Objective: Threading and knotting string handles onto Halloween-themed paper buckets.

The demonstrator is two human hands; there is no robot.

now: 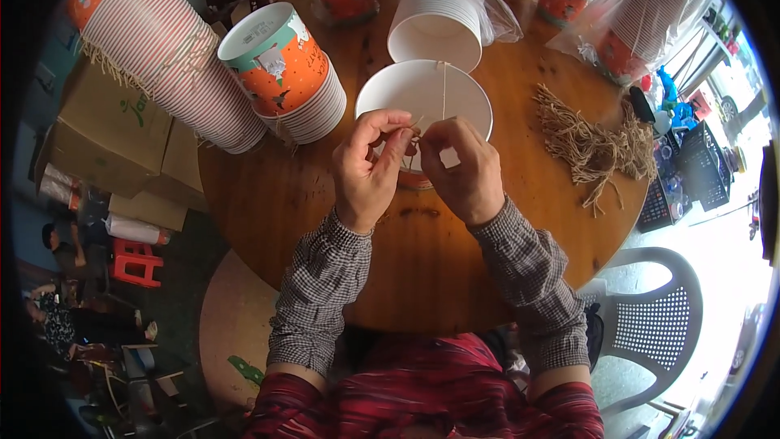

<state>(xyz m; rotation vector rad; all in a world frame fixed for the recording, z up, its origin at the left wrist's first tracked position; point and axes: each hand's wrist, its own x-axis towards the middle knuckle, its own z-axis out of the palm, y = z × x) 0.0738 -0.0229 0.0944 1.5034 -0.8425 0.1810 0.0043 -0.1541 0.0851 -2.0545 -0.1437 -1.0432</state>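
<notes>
A white-lined paper bucket [392, 93] stands before me on the wooden table, partly covered by my hands. A thin string [444, 91] runs from its far rim across the inside toward my fingers. My left hand [367, 169] is closed in a pinch on a light brown twine [417, 126], its short end poking up between the fingertips. Against it, my right hand [470, 169] pinches the same twine with thumb and forefinger. Both hands are over the bucket's near rim, fingertips almost touching. The exact crossing of the twine is hidden by the fingers.
A loose heap of brown twine [593, 142] lies on the right. Orange-printed buckets [284, 73] are nested at left, beside a tall leaning stack [166, 53]. White buckets [439, 28] in plastic lie behind. A grey chair [654, 325] is at right; people sit far left.
</notes>
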